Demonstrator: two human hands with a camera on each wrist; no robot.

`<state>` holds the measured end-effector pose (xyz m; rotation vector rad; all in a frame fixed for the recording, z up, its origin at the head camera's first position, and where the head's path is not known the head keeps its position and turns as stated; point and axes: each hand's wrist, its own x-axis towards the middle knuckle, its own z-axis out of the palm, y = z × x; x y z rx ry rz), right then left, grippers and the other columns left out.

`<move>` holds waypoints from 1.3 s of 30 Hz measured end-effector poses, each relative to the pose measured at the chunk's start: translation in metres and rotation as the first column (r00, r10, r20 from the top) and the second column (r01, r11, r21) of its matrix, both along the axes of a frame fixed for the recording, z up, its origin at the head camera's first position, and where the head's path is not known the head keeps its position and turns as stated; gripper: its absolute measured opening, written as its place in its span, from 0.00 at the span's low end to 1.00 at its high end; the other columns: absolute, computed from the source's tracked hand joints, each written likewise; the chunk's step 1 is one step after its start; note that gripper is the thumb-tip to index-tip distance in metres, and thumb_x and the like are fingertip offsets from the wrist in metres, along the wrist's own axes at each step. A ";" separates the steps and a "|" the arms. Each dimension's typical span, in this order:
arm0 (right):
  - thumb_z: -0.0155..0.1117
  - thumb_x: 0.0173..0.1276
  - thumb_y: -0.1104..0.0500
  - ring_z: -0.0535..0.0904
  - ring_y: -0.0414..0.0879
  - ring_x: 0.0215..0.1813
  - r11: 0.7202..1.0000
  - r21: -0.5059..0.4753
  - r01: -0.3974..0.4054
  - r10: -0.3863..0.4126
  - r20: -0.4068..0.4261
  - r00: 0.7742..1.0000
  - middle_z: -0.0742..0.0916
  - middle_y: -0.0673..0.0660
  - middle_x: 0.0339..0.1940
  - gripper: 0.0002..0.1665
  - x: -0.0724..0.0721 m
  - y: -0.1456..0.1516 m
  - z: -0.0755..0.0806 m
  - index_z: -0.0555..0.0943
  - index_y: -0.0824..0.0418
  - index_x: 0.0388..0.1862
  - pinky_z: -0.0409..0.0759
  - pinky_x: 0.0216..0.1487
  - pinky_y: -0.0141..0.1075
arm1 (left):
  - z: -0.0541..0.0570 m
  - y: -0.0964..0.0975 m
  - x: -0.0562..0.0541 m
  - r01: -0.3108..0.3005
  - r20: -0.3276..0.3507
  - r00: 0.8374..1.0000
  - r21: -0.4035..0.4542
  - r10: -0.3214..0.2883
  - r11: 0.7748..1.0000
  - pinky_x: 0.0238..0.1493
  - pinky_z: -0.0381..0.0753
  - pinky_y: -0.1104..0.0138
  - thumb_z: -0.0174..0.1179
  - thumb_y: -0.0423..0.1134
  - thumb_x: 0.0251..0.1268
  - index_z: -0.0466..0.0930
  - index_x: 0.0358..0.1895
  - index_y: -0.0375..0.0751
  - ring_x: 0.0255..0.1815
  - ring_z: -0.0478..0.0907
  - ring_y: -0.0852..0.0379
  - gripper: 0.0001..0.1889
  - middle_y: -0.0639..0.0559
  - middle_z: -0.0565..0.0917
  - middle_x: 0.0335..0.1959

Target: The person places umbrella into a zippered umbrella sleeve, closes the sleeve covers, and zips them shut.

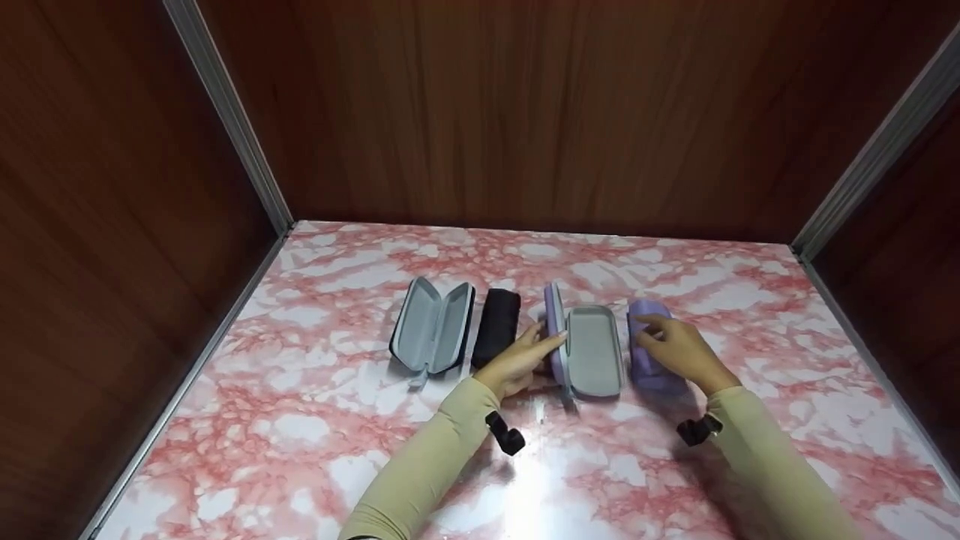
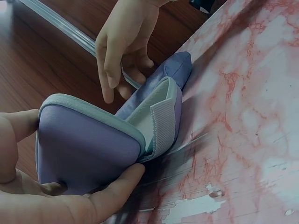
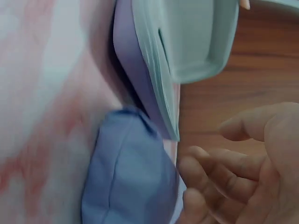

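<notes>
A purple zip case (image 1: 595, 352) with a grey lining stands opened out on the table, its lid raised on the left. My left hand (image 1: 520, 361) holds that lid (image 2: 88, 144) between thumb and fingers, thumb over the edge. Just right of the case lies a purple fabric bundle (image 1: 654, 377), long and soft-looking. Over it is my right hand (image 1: 679, 350), fingers loosely bent. In the right wrist view its fingers (image 3: 229, 175) are right beside the bundle, with nothing between them and the thumb.
To the left, a black case (image 1: 433, 330) with grey lining lies spread open. Between the two cases is a long black bundle (image 1: 497, 328), partly behind my left hand. Wood-grain panels (image 1: 525, 112) wall in the back and sides of the red-and-white marbled table (image 1: 300, 465).
</notes>
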<state>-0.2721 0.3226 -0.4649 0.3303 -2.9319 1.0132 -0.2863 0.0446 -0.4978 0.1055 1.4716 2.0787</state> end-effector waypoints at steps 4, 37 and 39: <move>0.57 0.75 0.54 0.75 0.69 0.59 0.996 0.071 0.059 -0.057 -0.033 0.998 0.79 0.75 0.57 0.30 0.001 0.014 -0.002 0.72 0.74 0.68 0.73 0.56 0.61 | -0.002 0.000 0.000 -0.005 -0.001 1.000 0.009 0.005 1.000 0.54 0.80 0.48 0.58 0.45 0.74 0.51 0.79 0.49 0.59 0.76 0.35 0.37 0.42 0.67 0.69; 0.62 0.68 0.38 0.70 0.68 0.64 0.987 -0.051 0.152 -0.116 0.434 0.894 0.68 0.83 0.64 0.61 -0.013 0.030 -0.014 0.47 0.85 0.71 0.70 0.64 0.55 | -0.001 0.000 0.001 -0.009 0.017 1.000 0.020 0.009 1.000 0.55 0.79 0.47 0.59 0.45 0.73 0.49 0.80 0.48 0.60 0.75 0.34 0.38 0.41 0.71 0.65; 0.63 0.67 0.38 0.73 0.66 0.60 0.986 -0.064 0.155 -0.113 0.435 0.893 0.69 0.81 0.62 0.59 -0.013 0.030 -0.016 0.49 0.85 0.69 0.74 0.60 0.51 | 0.000 0.000 0.001 -0.004 0.023 1.000 0.021 0.004 1.000 0.55 0.79 0.47 0.59 0.45 0.73 0.49 0.80 0.48 0.61 0.75 0.34 0.38 0.40 0.71 0.65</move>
